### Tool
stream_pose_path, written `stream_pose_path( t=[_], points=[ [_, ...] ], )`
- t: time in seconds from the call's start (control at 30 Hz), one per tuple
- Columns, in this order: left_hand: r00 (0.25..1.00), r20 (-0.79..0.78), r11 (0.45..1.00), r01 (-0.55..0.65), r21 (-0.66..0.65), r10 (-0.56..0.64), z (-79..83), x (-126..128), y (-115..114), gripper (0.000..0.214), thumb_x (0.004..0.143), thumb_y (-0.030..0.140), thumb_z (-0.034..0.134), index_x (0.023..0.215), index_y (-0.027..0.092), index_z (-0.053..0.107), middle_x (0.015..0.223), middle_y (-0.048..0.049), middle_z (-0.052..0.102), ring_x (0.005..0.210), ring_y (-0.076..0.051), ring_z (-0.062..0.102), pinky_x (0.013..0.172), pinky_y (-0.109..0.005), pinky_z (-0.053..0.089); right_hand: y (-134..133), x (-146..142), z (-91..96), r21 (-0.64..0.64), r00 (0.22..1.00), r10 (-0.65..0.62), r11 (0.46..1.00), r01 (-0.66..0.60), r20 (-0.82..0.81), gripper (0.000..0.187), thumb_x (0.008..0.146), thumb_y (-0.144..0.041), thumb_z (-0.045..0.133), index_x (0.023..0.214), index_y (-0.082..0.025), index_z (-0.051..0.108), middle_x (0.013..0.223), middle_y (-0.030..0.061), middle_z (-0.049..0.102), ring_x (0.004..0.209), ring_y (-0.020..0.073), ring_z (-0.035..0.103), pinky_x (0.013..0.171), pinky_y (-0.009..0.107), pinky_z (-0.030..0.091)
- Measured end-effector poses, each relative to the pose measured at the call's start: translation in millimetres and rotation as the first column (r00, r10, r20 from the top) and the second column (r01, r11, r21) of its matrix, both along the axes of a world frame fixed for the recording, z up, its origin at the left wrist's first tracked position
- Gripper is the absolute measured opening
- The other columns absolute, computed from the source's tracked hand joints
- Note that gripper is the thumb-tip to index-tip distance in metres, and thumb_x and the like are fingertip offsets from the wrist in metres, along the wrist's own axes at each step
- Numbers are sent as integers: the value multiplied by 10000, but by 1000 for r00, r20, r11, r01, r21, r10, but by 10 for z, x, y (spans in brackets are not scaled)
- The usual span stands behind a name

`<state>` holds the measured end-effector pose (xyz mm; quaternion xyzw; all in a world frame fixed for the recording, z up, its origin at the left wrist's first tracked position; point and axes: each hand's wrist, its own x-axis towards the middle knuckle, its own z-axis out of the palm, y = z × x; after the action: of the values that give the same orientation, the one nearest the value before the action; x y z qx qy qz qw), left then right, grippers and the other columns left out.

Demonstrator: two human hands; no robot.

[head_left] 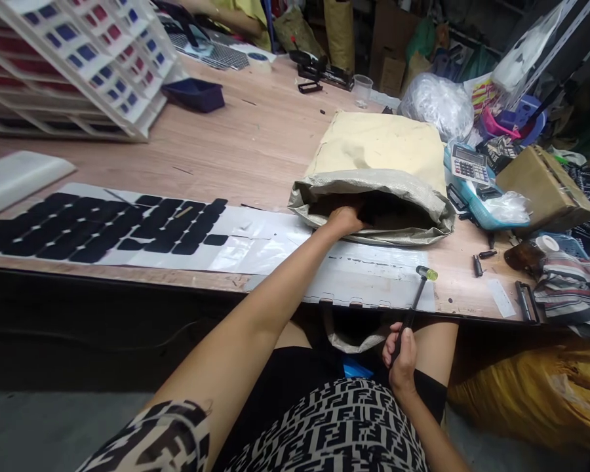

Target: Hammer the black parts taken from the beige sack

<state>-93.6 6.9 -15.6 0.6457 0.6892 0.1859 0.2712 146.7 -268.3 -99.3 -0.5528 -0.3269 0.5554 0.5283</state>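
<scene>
1. My left hand [347, 219] is at the end of an outstretched arm, pushed into the open mouth of the woven sack [378, 151]. The fingers are hidden in the dark opening, so I cannot tell whether they are clenched or loose.
2. My right hand [402, 360] is low over my lap, below the counter's near edge, with its fingers wrapped around the lower end of a black-handled tool [415, 305]. The tool slants up and to the right, and its yellow-green head [427, 273] sits over the counter's edge.
3. The sack lies flat on the counter [236, 144] with its mouth facing me. The top is pale and the grey rim is folded back.
4. A long white sheet [373, 288] runs along the near edge of the counter, touching the sack's mouth. Its left part carries rows of black pieces [93, 226] packed close together.
5. Right of the sack is a calculator [468, 164] on a blue tray, with a cardboard box [545, 187] just beside it. A striped cloth [565, 288] lies nearer the edge.
6. Beyond the sack stands a clear plastic cup [362, 88].
7. At far left a white rack [78, 59] holds blue and red squares. A dark blue tray [194, 94] is near it, and a white slab [19, 177] lies closer to me.
8. At the far end, another person's arm [231, 16] rests by a yellow garment.
</scene>
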Motion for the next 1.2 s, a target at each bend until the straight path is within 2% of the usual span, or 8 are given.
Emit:
stream_pose_path(
  t=[0.17, 0.27, 0.33, 0.47, 0.57, 0.7, 0.87, 1.2],
  points=[
    [990, 137, 997, -36, 68, 27, 98, -85, -164, 683, 736, 139, 773, 1392, 181, 591, 1191, -83, 705, 1140, -264, 640, 1012, -319, 493, -6, 6, 14, 4, 1000, 13, 1000, -13, 16, 494, 918, -694, 477, 949, -207, 558, 580, -96, 400, 374, 44, 333, 344, 163, 227],
    [974, 203, 952, -154, 264, 101, 158, -56, -374, 509, 737, 115, 755, 1236, 166, 675, 1166, -84, 663, 1086, -249, 638, 1003, -339, 509, -5, 5, 12, 3, 1000, 6, 1000, -6, 29, 509, 904, -708, 484, 944, -206, 557, 580, -96, 402, 375, 42, 328, 343, 162, 230],
    [955, 297, 918, -121, 379, 3, 174, 74, -594, 412, 745, 166, 775, 1147, 169, 681, 1152, -69, 629, 995, -212, 642, 927, -340, 549, -2, 4, 6, 4, 999, 5, 1000, -5, 34, 519, 894, -718, 489, 940, -205, 557, 578, -97, 401, 377, 42, 324, 341, 164, 234],
    [867, 329, 854, 185, 486, -375, 36, 533, -996, 223, 726, 155, 803, 921, 180, 697, 1021, -32, 605, 941, -178, 613, 874, -321, 546, 4, 9, -5, 10, 999, 5, 1000, -6, 47, 526, 895, -723, 477, 937, -204, 555, 574, -97, 400, 373, 44, 331, 341, 165, 233],
    [855, 309, 851, 248, 463, -417, -163, 837, -1108, 187, 723, 123, 800, 880, 186, 722, 1010, -34, 575, 962, -181, 591, 906, -331, 523, -3, 23, -10, 9, 998, 4, 1000, -5, 60, 526, 896, -724, 474, 937, -205, 553, 578, -95, 406, 371, 43, 329, 336, 164, 217],
    [929, 224, 885, 178, 431, -296, -329, 962, -1134, 233, 735, 260, 835, 952, 219, 760, 1056, -52, 573, 1037, -238, 539, 956, -409, 484, -29, 31, -17, 0, 998, 21, 1000, -21, 54, 518, 891, -717, 492, 929, -205, 555, 579, -96, 405, 373, 40, 314, 336, 166, 221],
    [931, 246, 898, 150, 413, -269, -343, 859, -1167, 407, 672, 253, 856, 1054, 215, 722, 975, -37, 598, 979, -234, 545, 908, -383, 484, -41, 32, -22, -8, 999, 17, 1000, -17, 50, 504, 902, -706, 480, 935, -209, 559, 581, -94, 402, 379, 46, 321, 335, 169, 223],
    [930, 264, 926, 155, 345, -254, -308, 824, -1136, 151, 761, 180, 753, 893, 207, 685, 915, -25, 623, 957, -222, 558, 856, -353, 469, -132, 66, 162, -24, 984, 95, 995, -92, 153, 496, 936, -684, 451, 943, -204, 575, 581, -95, 363, 395, 42, 304, 358, 172, 249]
  ],
)
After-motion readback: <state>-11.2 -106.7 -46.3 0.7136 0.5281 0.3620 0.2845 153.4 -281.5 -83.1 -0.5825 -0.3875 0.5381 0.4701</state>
